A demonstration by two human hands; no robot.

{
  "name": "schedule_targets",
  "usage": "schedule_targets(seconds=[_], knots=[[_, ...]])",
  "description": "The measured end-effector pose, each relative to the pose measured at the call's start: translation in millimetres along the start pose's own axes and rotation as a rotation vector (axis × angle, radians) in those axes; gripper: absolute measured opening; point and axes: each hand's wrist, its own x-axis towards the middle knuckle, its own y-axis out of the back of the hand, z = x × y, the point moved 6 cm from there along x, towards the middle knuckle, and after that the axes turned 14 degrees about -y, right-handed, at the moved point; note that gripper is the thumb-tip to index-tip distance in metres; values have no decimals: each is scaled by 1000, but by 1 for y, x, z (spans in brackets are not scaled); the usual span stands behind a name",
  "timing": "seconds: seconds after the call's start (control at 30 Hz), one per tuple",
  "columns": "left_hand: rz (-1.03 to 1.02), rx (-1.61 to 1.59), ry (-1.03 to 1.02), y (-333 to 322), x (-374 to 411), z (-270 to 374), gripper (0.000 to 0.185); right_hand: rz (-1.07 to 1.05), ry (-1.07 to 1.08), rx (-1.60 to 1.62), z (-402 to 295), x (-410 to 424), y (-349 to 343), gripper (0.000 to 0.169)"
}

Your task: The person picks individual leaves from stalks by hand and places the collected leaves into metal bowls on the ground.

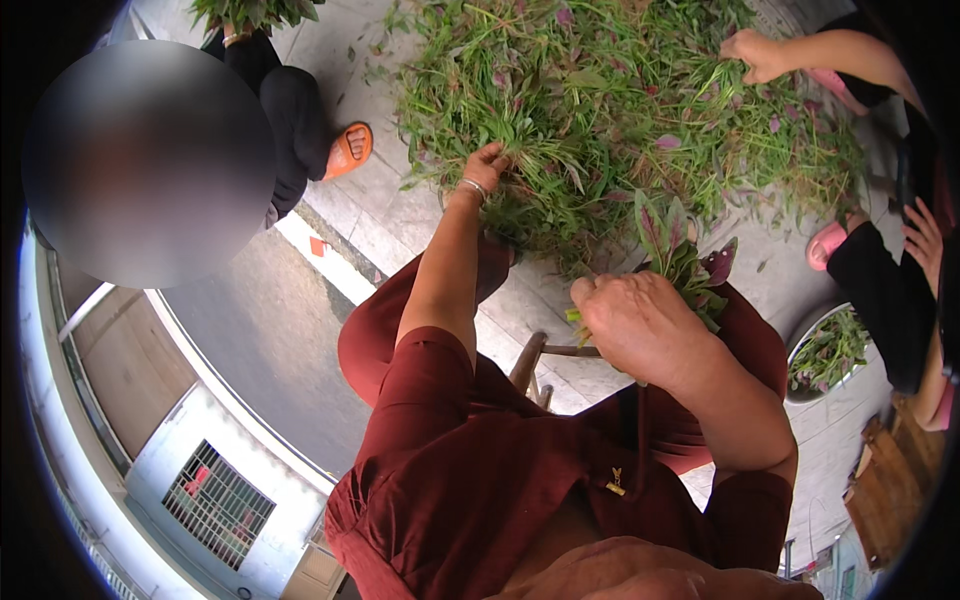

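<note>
A wide heap of loose leafy greens (585, 112), some leaves purple like amaranth, is spread in front of my knees. My left hand (486, 166), with a bracelet at the wrist, reaches to the near left edge of the heap; its fingertips pinch some green stems. Closer to my body, above my right thigh, my right hand (634, 319) is closed around a bunch of amaranth-like greens (667, 244). Its green and purple leaves point away from me, and cut-looking stem ends stick out beside the thumb. My palm hides the middle of the bunch.
Another person's hand (757, 56) touches the heap at the far right. A metal basin of greens (829, 352) stands right of my knee, near a pink slipper (821, 244) and wooden furniture (896, 480). At far left, a person in an orange sandal (349, 150) holds leafy greens (255, 11).
</note>
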Motion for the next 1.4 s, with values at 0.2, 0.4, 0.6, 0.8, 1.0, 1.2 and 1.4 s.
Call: schedule_targets(seconds=[0.2,0.4,0.6,0.8,1.0,1.2,1.4], knots=[[319,109,-153,-6,-6,11,15,-74,-33,-4,-1,2,1,7],[488,553,-227,20,-4,56,9,-100,-47,-9,-1,1,0,7],[404,-868,-141,0,1,104,7,-89,-77,16,7,1,0,8],[139,-614,-95,-16,3,133,5,72,-150,126,25,7,13,10],[16,-844,-173,-47,-12,189,10,242,-372,256,65,9,59,12],[-144,-792,-121,-70,-28,214,9,471,-330,577,72,10,92,12],[-461,-928,15,-122,-32,242,7,617,-314,304,93,14,93,13]])
